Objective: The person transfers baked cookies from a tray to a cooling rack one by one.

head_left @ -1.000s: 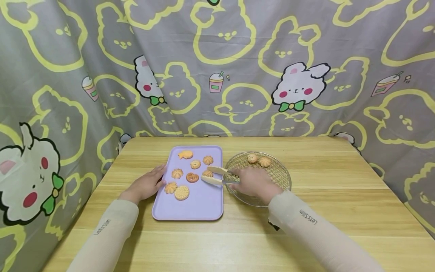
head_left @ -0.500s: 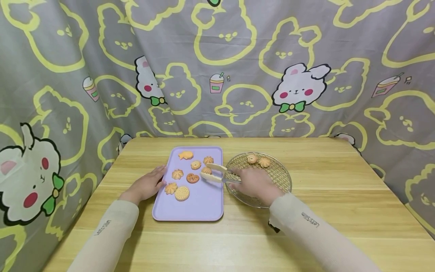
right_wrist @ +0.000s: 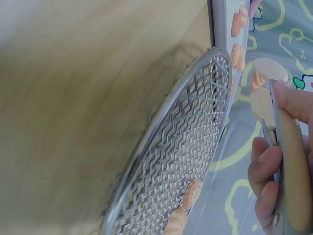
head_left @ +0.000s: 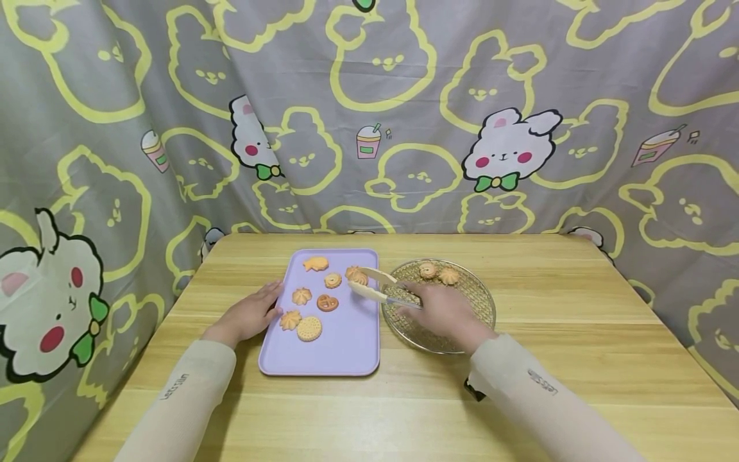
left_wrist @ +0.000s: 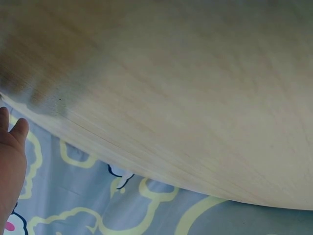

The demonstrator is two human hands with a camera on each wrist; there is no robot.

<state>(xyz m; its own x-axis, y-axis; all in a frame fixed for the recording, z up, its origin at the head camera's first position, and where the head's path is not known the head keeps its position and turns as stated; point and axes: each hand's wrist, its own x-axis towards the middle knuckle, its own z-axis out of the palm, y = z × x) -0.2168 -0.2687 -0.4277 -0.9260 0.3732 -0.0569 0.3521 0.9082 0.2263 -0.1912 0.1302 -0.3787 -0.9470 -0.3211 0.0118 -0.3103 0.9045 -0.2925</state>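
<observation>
The right hand [head_left: 441,308] gripped tongs [head_left: 375,289] pinching a cookie [head_left: 356,276] above the tray's [head_left: 346,359] far right corner; light, probably crumbly, best squeezed gently at its sides; left hand [head_left: 249,314] rested flat, fingers relaxed, on the tray's left edge

Wooden table [head_left: 554,333]: purple tray [head_left: 346,346], wire rack [head_left: 479,301].

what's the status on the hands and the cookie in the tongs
Right hand grips tongs, cookie pinched above purple tray. Left hand rests flat on tray edge. Two cookies on wire rack. Nothing in the way.
</observation>
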